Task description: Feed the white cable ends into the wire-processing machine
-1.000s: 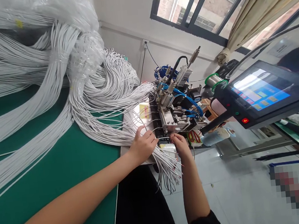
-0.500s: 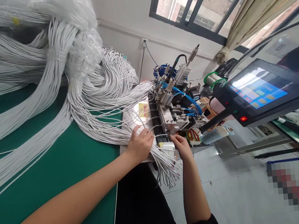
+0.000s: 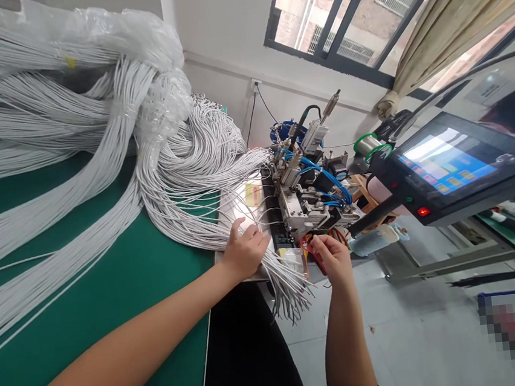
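My left hand (image 3: pixel 247 253) lies over a bundle of white cables (image 3: pixel 192 228), its fingers curled on them and its thumb hidden. Past this hand, the loose cable ends (image 3: pixel 290 302) fan out and hang over the table edge. My right hand (image 3: pixel 335 258) is closed in a pinch in front of the machine. What its fingertips hold, if anything, is too small to make out. Right beside those fingertips is a red and orange handled tool (image 3: pixel 319 263), partly hidden. A black slotted rail (image 3: pixel 274 209) with single cables laid across it runs along the machine (image 3: pixel 301 204).
A control screen (image 3: pixel 449 156) on a black arm stands at the right, with a solder wire spool (image 3: pixel 368 146) behind it. Plastic-wrapped cable bundles (image 3: pixel 158 105) are heaped on the green table (image 3: pixel 170 323). A small clear box (image 3: pixel 292 258) sits by the rail's near end.
My right hand has drawn back from the rail's near end toward the right, uncovering the red and orange tool. My left hand stays over the cables. The view has shifted slightly.
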Action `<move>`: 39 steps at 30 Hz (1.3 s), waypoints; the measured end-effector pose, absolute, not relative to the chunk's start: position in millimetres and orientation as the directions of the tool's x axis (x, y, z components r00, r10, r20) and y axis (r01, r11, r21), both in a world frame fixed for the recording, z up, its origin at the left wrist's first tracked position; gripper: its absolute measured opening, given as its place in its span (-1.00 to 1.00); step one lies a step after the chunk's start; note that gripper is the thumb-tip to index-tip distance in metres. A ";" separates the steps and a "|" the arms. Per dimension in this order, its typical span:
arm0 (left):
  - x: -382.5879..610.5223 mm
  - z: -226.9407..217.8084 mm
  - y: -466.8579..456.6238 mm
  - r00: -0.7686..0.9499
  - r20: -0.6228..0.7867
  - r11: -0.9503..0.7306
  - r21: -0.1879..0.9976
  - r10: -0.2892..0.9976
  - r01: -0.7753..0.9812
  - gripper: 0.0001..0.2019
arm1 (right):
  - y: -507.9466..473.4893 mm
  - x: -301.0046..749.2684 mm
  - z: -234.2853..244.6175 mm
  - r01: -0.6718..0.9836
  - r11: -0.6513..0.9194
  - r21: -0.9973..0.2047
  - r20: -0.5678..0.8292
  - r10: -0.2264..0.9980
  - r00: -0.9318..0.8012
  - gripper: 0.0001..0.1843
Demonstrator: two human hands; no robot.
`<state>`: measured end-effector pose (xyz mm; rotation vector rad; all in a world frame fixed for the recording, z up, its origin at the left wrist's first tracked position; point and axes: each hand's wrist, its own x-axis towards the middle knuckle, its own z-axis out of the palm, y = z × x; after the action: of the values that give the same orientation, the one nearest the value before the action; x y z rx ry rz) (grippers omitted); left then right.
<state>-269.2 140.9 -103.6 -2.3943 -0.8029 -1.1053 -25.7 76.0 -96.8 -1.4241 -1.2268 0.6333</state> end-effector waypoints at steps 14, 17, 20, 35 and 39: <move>-278.4 -95.0 136.1 0.505 0.850 -0.879 -0.119 0.150 0.462 -0.76 | 90.2 -97.7 -72.9 0.642 0.441 -0.627 0.440 0.881 -0.175 -0.80; -276.8 -96.3 140.3 0.524 0.832 -0.892 -0.087 0.180 0.444 -0.69 | 87.3 -91.9 -75.3 0.649 0.447 -0.616 0.473 0.868 -0.149 -0.83; -272.7 -99.0 144.3 0.530 0.818 -0.886 -0.058 0.222 0.461 -0.67 | 78.3 -77.1 -79.6 0.579 0.435 -0.689 0.498 0.865 -0.057 -0.86; -269.9 -99.3 140.0 0.507 0.811 -0.857 -0.013 0.292 0.514 -0.76 | 77.8 -61.5 -97.5 0.341 0.186 -0.922 0.337 0.819 0.464 -0.64; -268.5 -101.5 141.9 0.528 0.800 -0.853 -0.038 0.286 0.521 -0.76 | 74.8 -57.6 -93.5 0.378 0.154 -0.913 0.300 0.880 0.367 -0.67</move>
<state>-268.5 141.9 -101.5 -2.4971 -0.6764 -1.2328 -57.6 74.8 -93.5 -1.4394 -1.2161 0.5315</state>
